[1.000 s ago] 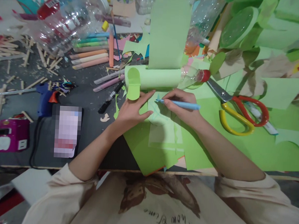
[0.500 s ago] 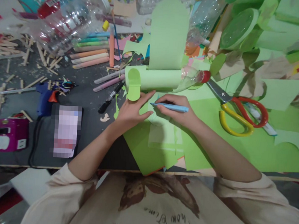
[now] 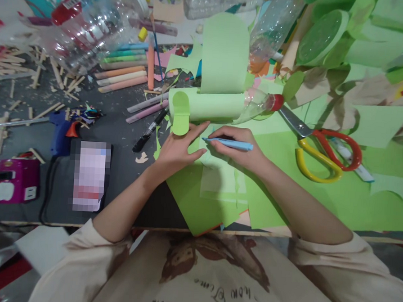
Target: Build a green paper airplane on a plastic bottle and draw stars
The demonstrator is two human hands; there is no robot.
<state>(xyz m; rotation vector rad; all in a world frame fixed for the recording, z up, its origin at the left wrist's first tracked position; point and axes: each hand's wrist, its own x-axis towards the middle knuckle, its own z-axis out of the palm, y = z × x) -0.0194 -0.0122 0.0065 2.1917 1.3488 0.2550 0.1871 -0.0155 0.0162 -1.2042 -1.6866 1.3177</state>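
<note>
My right hand [image 3: 240,146] grips a light blue pen [image 3: 234,144], its tip on a pale green sheet of paper [image 3: 216,181]. Beside it my left hand [image 3: 181,150] lies flat with fingers apart, pressing on the paper. Just beyond both hands rests a plastic bottle [image 3: 258,104] on its side, with a red cap and a wrap of pale green paper. A tall rounded paper flap [image 3: 225,57] stands up from the wrap. A small bright green strip [image 3: 181,116] hangs over its left end, touching or nearly touching my left hand.
Scissors [image 3: 316,148] with red and yellow handles lie at right on green paper [image 3: 270,190]. At left are a blue glue gun [image 3: 59,132], a phone [image 3: 90,176] and a purple box [image 3: 17,180]. Markers [image 3: 124,72], wood sticks and clear bottles [image 3: 93,28] crowd the back.
The tall paper flap on the bottle has bent, its top sitting lower now. The pen has shifted very slightly left; my left hand stays in place.
</note>
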